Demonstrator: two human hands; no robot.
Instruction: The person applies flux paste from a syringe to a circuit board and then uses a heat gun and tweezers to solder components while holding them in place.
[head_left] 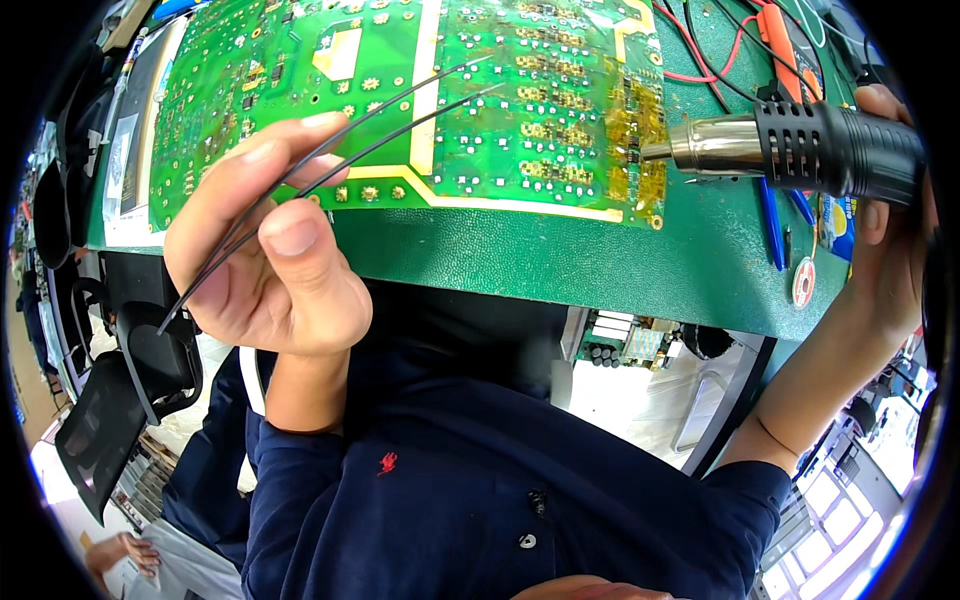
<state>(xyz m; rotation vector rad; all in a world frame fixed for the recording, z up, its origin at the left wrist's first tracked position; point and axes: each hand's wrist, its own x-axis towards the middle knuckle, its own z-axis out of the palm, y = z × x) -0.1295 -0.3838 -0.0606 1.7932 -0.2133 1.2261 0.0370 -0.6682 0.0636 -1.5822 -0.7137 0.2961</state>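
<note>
A large green circuit board [480,150] lies on the green bench mat. My left hand [270,240] is closed on a pair of black tweezers [400,130], whose two tips are apart over the board's middle. At the right, my right hand [885,225] grips a black hot air gun [820,145] with a metal nozzle. That nozzle points left at a strip of amber heat-resistant tape [633,130] along the board's right edge. Small parts show amid the tape. Whether the nozzle touches the board I cannot tell.
Blue-handled tools [772,225] and a solder wick spool [803,283] lie below the hot air gun. Red and black leads run to an orange meter [785,45] at the far right. An office chair [130,400] stands at the left, and another person's hand [140,553] shows at the lower left.
</note>
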